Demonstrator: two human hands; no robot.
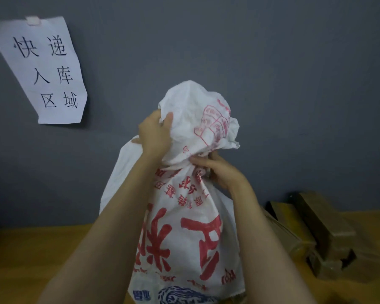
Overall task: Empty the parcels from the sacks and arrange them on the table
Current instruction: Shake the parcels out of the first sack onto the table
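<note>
The sack (pixel 184 227) stands upright on the table (pixel 31 260), mid-view, with its neck cinched tight and the top flopped into a crumpled bunch. The left hand (pixel 156 134) has its grip curled round that loose top, and the right hand (pixel 217 170) is pinching at the cinched neck.

My worry is that it looks full and top-heavy. Yanking the neck open could tip it or dump everything at once, maybe onto the parcels (pixel 312 229) lying to the right. That slick woven plastic could also slip out of the grip.

The sack is white and crinkly, with big red characters and blue print near the bottom. The parcels are boxy, brown and taped-looking. The table is smooth yellowish wood, and there's a paper sign (pixel 46 71) on the matte grey wall.
</note>
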